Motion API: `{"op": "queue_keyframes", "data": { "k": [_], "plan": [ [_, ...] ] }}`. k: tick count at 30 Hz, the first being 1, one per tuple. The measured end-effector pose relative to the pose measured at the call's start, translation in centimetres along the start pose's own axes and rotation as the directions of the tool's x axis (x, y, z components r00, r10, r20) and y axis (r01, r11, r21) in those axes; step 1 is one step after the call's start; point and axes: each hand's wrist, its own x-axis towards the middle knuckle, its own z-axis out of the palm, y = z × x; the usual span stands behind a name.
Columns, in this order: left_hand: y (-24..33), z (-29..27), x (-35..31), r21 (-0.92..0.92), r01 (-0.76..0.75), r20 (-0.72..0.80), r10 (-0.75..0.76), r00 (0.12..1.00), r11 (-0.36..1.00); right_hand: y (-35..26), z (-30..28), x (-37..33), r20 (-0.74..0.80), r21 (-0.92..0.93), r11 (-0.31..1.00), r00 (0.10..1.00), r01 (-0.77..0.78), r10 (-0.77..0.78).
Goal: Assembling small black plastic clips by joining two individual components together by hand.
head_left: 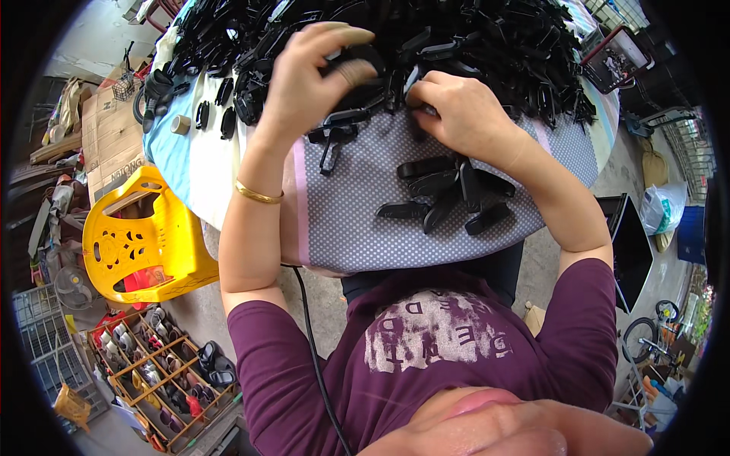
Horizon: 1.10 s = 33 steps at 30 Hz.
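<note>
Desk (209,182), 1, rounded outline; cover in cream and pale blue toward the left edge, with a grey dotted cloth (342,216) edged in pink across the middle to the near edge.

Pile of black parts (494,64), slim and glossy, heaped along the far edge of the desk and reaching toward both its far corners; count not possible.

Small group of black parts (437,185), loosely overlapping on the grey dotted cloth, right of middle, toward the near edge.

Loose black parts (228,122), 3, apart from the pile, near the left edge; 1 small tan roll (180,125) farther left.

Left hand (327,64), 1, blurred, above the near side of the pile; thumb and fingers curved with a gap, dark parts showing in it; whether any is held cannot be told. Gold bracelet (258,194) on the wrist.

Right hand (449,106), 1, at the near side of the pile, fingers bent, thumb tucked beneath; a dark part shows just beside the fingertips, grip on it cannot be told.

Surroundings: yellow chair (182,242), 1, beside the left edge of the desk; shoe rack (141,395), 1, wooden-coloured, on the floor behind the chair.
</note>
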Motion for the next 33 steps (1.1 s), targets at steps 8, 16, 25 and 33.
{"op": "queue_keyframes", "data": {
  "k": [8,16,25,33],
  "plan": [
    [-2.9,1.8,3.4,0.158,-0.315,-0.233,0.345,0.909,0.936,-0.2,-0.9,-0.2,0.028,-0.021,0.998,0.998,0.052,-0.052],
    [0.3,2.2,2.3,0.295,0.011,-0.227,0.059,0.972,0.955,1.3,-1.6,0.2,0.017,0.205,0.977,0.998,-0.055,0.053],
    [3.5,4.3,-1.3,-0.738,0.455,0.275,-0.394,0.877,0.498,1.8,-2.5,0.5,-0.331,0.859,0.469,0.921,0.204,0.205],
    [3.5,4.3,-2.0,-0.793,0.354,0.161,-0.391,0.906,0.496,0.6,-2.3,0.5,-0.386,0.347,0.92,0.922,0.182,-0.037]
  ]
}}
